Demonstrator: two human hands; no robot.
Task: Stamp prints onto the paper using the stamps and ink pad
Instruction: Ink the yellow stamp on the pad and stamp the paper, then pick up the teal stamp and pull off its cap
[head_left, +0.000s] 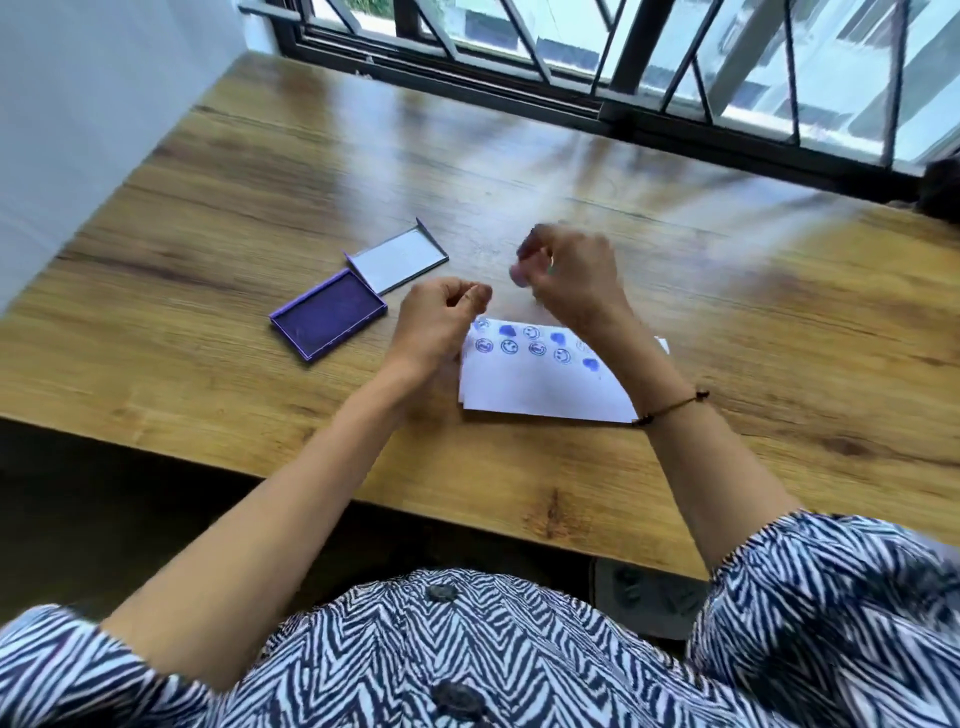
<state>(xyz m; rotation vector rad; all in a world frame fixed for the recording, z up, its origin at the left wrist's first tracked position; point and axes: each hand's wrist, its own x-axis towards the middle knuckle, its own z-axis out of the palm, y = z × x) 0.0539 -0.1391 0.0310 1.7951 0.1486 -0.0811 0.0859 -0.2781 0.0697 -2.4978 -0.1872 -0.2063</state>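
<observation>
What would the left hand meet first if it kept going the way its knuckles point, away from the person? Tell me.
Probably bare table, then the window frame. The left hand points past the open ink pad, which lies to its left. Depth is unclear in one blurred view.

ink pad (328, 315) left of paper (540, 379), on table (260, 171)

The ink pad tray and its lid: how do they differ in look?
The ink pad tray is filled with dark purple ink; the lid shows a pale, grey-white inside. The tray lies nearer the person, the lid behind it, toward the window. Both are rectangular, purple-edged, joined at one side, and lie open on the table.
</observation>
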